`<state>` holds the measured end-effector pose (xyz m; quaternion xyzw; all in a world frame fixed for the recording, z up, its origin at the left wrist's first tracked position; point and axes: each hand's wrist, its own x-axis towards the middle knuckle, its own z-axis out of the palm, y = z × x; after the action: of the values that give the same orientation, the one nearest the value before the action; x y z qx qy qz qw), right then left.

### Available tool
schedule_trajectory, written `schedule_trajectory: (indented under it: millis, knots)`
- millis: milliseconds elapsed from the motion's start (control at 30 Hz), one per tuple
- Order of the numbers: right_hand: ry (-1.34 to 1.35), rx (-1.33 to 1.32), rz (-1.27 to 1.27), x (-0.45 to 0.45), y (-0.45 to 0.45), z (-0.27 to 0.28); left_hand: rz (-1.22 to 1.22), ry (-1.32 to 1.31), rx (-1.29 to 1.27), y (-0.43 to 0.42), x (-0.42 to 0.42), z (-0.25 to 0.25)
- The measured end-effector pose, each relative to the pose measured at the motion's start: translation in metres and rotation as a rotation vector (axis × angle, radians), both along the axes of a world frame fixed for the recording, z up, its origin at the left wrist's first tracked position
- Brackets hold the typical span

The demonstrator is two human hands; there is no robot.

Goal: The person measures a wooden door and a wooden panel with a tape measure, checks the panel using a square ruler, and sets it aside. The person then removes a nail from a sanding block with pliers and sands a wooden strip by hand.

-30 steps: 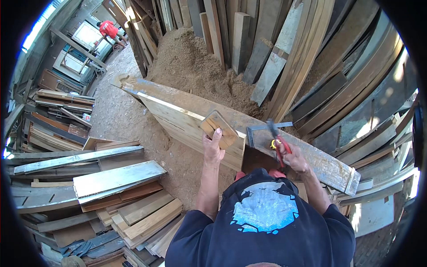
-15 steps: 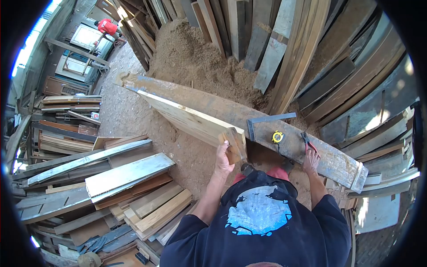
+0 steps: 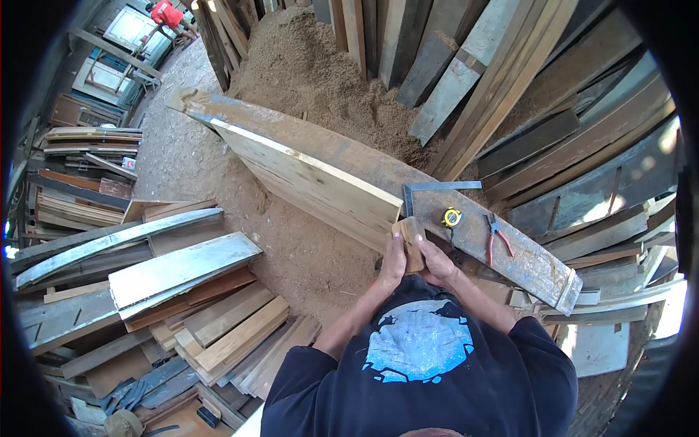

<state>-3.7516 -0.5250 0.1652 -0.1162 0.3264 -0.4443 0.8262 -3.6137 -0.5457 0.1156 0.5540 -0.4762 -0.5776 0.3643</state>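
Both my hands hold a block-shaped wooden hand plane (image 3: pixel 412 244) close in front of my chest. My left hand (image 3: pixel 393 261) is closed around its left side, with the thumb up near the top. My right hand (image 3: pixel 437 262) grips the opposite side, its fingers partly hidden. Just beyond stands a pale board (image 3: pixel 313 171) on its long edge, against the side of a worn plank bench (image 3: pixel 349 156). On the bench lie a metal try square (image 3: pixel 444 186), a yellow tape measure (image 3: pixel 451 217) and red-handled pliers (image 3: pixel 497 237).
Stacked planks (image 3: pixel 240 328) fill the left side. Long timbers (image 3: pixel 502 87) lean beyond the bench, beside a heap of wood shavings (image 3: pixel 306 73). A person in a red shirt (image 3: pixel 167 14) bends over at the far upper left.
My right hand has left the pliers on the bench and joined my left on the hand plane. The plane has come nearer my body and turned more upright. My view has shifted slightly.
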Motion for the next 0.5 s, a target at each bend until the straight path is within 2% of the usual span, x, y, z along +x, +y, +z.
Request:
schedule_trajectory:
  millis: [33, 133, 200, 233, 300, 333, 400, 500]
  knots:
    - [0.054, -0.025, 0.001, 0.003, -0.001, 0.004, -0.072, -0.040, -0.026, 0.000, 0.009, -0.017]
    - [0.170, -0.067, 0.000, 0.004, -0.012, 0.005, -0.164, -0.106, -0.044, -0.013, 0.021, 0.000]
    - [0.194, -0.058, -0.007, -0.010, -0.026, 0.000, -0.060, -0.275, -0.079, -0.035, 0.029, -0.010]
    - [0.178, -0.008, -0.095, -0.013, -0.034, 0.000, -0.007, -0.358, -0.100, -0.051, 0.029, -0.018]
    - [0.123, 0.022, -0.070, -0.036, -0.056, -0.017, 0.150, -0.265, 0.037, -0.085, 0.030, -0.059]
    - [0.094, 0.039, -0.050, -0.049, -0.067, -0.025, 0.203, -0.242, 0.117, -0.099, 0.024, -0.064]
    - [0.305, -0.104, -0.004, -0.062, -0.096, -0.025, 0.289, -0.218, 0.284, -0.128, 0.006, -0.062]
    - [0.672, -0.426, 0.081, -0.067, -0.148, -0.014, 0.291, -0.424, 0.402, -0.151, -0.015, -0.071]
